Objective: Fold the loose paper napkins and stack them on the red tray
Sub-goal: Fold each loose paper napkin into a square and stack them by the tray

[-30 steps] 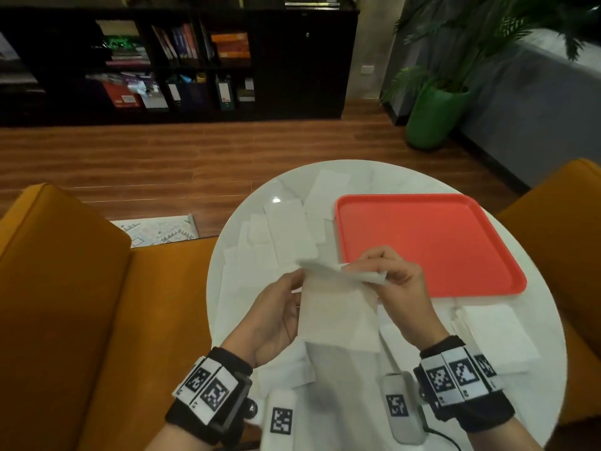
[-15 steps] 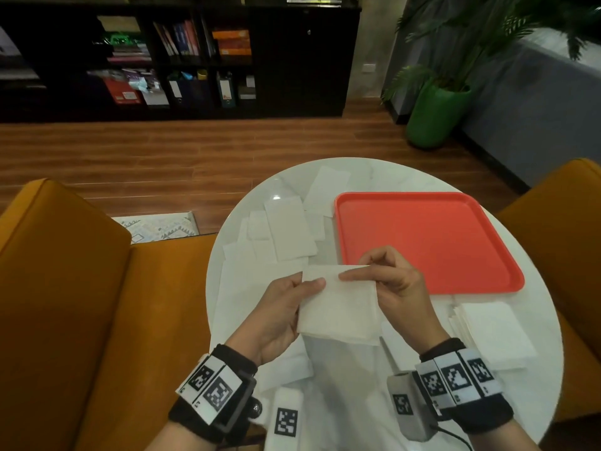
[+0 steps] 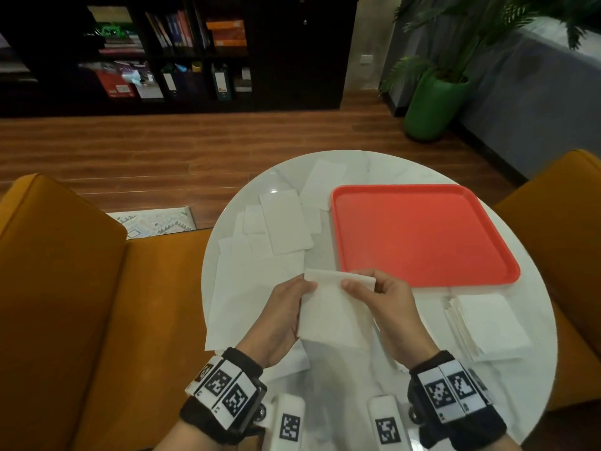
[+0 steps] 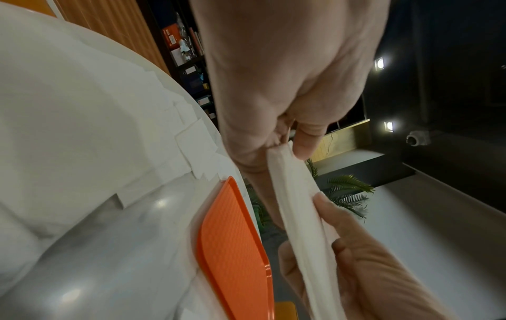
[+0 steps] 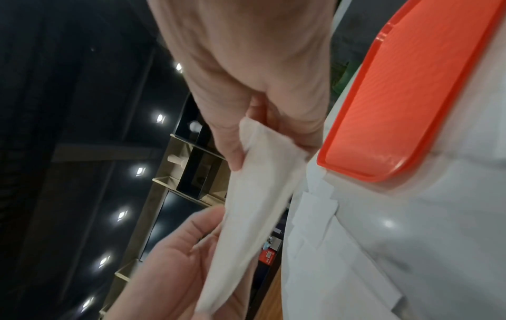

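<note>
Both hands hold one folded white napkin (image 3: 335, 314) up in the air above the near part of the round marble table (image 3: 374, 170). My left hand (image 3: 292, 304) pinches its upper left corner between thumb and fingers; the left wrist view shows that pinch on the napkin (image 4: 295, 194). My right hand (image 3: 374, 294) pinches the upper right corner, as the right wrist view shows on the napkin (image 5: 257, 186). The red tray (image 3: 419, 236) lies empty just beyond my right hand. Several loose napkins (image 3: 279, 222) lie left of the tray.
A pile of folded napkins (image 3: 487, 323) sits on the table right of my right hand, below the tray. A large unfolded sheet (image 3: 250, 294) lies under my left hand. Orange armchairs (image 3: 65, 288) flank the table. A green plant pot (image 3: 429, 105) stands on the wooden floor behind.
The napkin's raised upper flap has been folded down, so it now hangs as a neat doubled rectangle. Both hands have settled at its top corners, slightly lower and closer to me.
</note>
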